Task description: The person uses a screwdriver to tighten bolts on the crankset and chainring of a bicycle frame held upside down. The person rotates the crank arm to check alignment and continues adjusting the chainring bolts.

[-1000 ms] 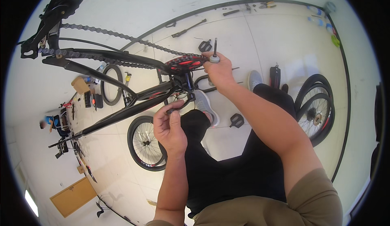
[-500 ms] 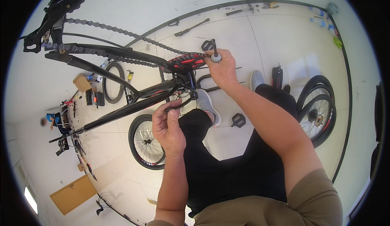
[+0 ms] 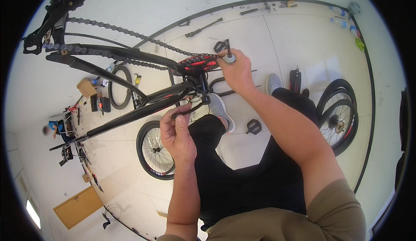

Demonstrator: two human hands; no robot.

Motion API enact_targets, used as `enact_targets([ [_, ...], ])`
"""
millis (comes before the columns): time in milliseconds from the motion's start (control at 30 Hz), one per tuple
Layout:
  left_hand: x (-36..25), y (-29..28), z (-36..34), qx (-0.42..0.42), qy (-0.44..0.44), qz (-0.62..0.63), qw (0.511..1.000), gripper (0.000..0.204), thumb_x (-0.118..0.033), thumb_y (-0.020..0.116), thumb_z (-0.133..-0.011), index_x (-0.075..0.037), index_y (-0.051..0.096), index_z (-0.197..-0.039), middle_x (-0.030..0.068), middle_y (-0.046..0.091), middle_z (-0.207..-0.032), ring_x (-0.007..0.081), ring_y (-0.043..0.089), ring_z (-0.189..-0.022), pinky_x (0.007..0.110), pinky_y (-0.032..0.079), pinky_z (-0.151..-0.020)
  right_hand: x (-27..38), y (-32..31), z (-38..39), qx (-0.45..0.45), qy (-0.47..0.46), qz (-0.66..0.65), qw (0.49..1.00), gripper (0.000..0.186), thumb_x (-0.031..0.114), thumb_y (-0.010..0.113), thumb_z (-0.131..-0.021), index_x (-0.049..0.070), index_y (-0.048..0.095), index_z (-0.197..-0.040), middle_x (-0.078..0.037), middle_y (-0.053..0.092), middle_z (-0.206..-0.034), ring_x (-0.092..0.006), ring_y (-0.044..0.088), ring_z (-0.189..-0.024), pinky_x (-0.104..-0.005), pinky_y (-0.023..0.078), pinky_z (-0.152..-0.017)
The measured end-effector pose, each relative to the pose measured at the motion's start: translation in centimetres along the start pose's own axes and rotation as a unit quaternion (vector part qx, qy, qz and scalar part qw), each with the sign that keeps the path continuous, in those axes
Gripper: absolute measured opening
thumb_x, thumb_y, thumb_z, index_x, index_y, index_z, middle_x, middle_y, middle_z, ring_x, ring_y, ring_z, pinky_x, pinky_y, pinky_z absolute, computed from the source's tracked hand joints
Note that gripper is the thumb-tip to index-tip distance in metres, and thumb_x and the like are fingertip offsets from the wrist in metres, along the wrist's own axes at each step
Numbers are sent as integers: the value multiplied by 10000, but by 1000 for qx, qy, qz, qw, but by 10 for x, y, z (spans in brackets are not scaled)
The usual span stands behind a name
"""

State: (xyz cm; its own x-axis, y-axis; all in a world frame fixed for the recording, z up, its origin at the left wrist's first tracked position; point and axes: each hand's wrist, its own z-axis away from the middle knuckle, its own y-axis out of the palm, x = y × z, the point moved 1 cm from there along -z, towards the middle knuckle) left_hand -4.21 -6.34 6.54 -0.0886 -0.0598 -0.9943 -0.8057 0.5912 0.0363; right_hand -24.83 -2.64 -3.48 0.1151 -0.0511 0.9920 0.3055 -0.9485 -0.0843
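Left hand (image 3: 179,139) and one crank arm (image 3: 196,108) shifted left, two pedals (image 3: 254,127)

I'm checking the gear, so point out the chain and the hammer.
Chain (image 3: 128,31): head view, on the links of its upper run.
Hammer (image 3: 249,12): head view, on its dark handle.

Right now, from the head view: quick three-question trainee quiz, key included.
1. Which thing does the left hand grip?
A) a chain
B) a black crank arm
C) a tyre
2. True or false: the right hand is beside the red-and-black chainring.
3. Fill in: on the floor, between the person's legs in this view, lies a black ____.

Key: 1. B; 2. True; 3. pedal.
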Motion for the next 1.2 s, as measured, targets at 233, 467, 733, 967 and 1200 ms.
enact_targets([
  [233, 0, 0, 0, 3, 0, -14, 1000, 194, -94, 508, -1013, 9, 519, -1177, 201, 625, -1150, 275, 621, -1105, 421, 493, -1008, 12, -13, -10, 84, 99, -21, 991, 133, 68, 682, -790, 19, 704, -912, -97, 658, -717, -167, 589, -642, -318, 489, -648],
  [467, 0, -1, -1, -21, -8, 11, 1000, 198, -102, 492, -1019, 4, 515, -1185, 206, 620, -1159, 280, 623, -1104, 418, 493, -1006, 25, -21, -14, 83, 108, -11, 991, 135, 66, 696, -784, 12, 702, -909, -80, 657, -719, -150, 586, -640, -306, 482, -636],
  [733, -1, -3, -1, -30, -25, 34, 999, 205, -122, 484, -1025, -14, 513, -1196, 200, 615, -1164, 290, 612, -1119, 426, 486, -1009, 22, -23, -20, 74, 164, -65, 981, 135, 47, 707, -778, -5, 694, -902, -59, 669, -755, -110, 585, -683, -278, 475, -646],
  [967, 3, -8, -1, -66, -27, 56, 996, 222, -145, 464, -1034, -12, 494, -1210, 194, 602, -1176, 303, 608, -1129, 451, 496, -1002, 25, -25, -21, 76, 161, -97, 979, 142, 54, 711, -777, -6, 694, -905, -57, 681, -778, -109, 592, -694, -270, 480, -654],
  [1200, -2, -5, 0, -112, -43, 2, 993, 244, -152, 468, -1034, 2, 490, -1222, 186, 604, -1185, 299, 606, -1134, 433, 526, -963, 27, -24, -20, 76, 147, -106, 980, 144, 60, 715, -777, 1, 697, -907, -44, 665, -749, -100, 575, -660, -267, 475, -632],
])
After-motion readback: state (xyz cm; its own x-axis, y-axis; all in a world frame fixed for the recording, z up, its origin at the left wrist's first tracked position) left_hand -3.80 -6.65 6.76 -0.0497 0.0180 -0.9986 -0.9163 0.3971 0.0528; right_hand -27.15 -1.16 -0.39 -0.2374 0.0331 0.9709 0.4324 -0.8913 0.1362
